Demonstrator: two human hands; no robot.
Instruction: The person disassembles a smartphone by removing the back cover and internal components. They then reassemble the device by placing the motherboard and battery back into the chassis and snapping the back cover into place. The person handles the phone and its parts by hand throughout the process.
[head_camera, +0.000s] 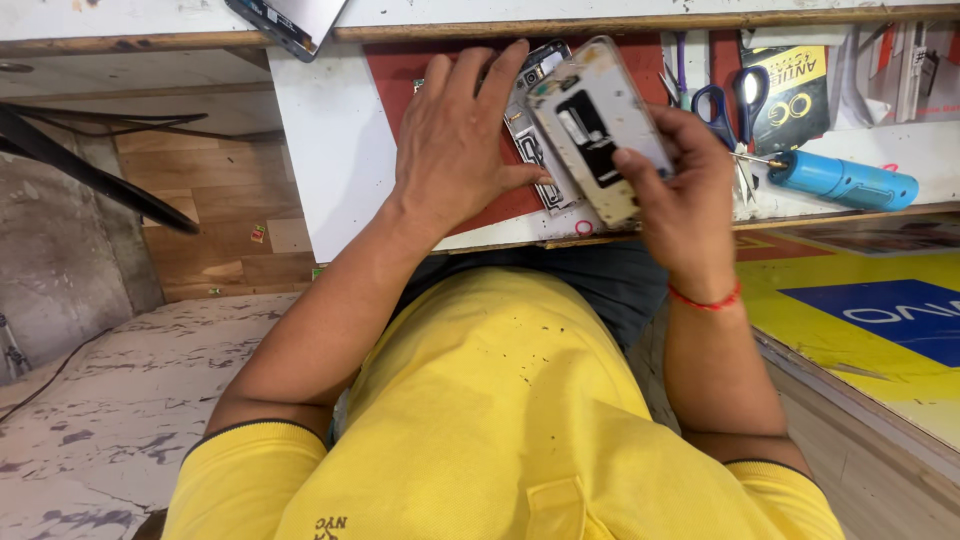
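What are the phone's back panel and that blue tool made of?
The phone back panel, held in the right hand, looks like pale grey plastic or thin metal, matt and scuffed. The blue cylindrical tool looks like smooth plastic with a soft sheen; its thin tip seems metal.

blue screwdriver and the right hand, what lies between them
In the head view, blue-handled scissors and some thin metal tools lie on the white bench between the blue screwdriver and the right hand, which holds a phone back cover.

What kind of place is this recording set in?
Probably a small phone repair bench. The right hand holds an opened phone back panel, the left hand rests on the phone body, and scissors and a blue tool lie nearby.
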